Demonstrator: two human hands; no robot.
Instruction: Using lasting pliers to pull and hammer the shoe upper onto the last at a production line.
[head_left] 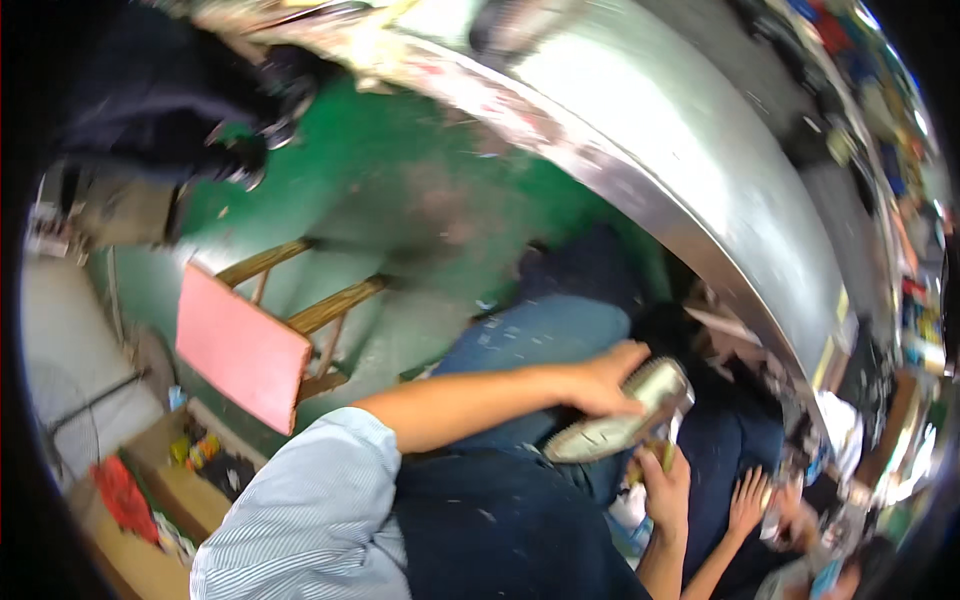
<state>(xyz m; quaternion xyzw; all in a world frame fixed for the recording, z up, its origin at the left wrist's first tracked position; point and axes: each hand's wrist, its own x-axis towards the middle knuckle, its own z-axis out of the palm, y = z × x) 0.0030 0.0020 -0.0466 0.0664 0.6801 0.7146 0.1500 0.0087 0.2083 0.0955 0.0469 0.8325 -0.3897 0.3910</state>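
Note:
In my lap a shoe (605, 432) lies tilted with its pale sole turned up, the rim notched all around. My left hand (600, 380) grips it from the left side, closed over its edge. Just below the shoe's right end, my right hand (665, 492) is closed around the yellowish handle of a tool (667, 457). A shiny metal part shows above that handle, close to the shoe; blur hides which kind of tool it is. My legs (530, 350) in blue trousers are underneath.
A long metal-edged workbench (700, 130) runs along the right. A pink-topped stool (245, 345) lies tipped on the green floor (370, 150). Cardboard boxes (150, 455) stand lower left. Another person's hand (748, 500) is right of mine; someone's dark-clothed legs (170, 100) show upper left.

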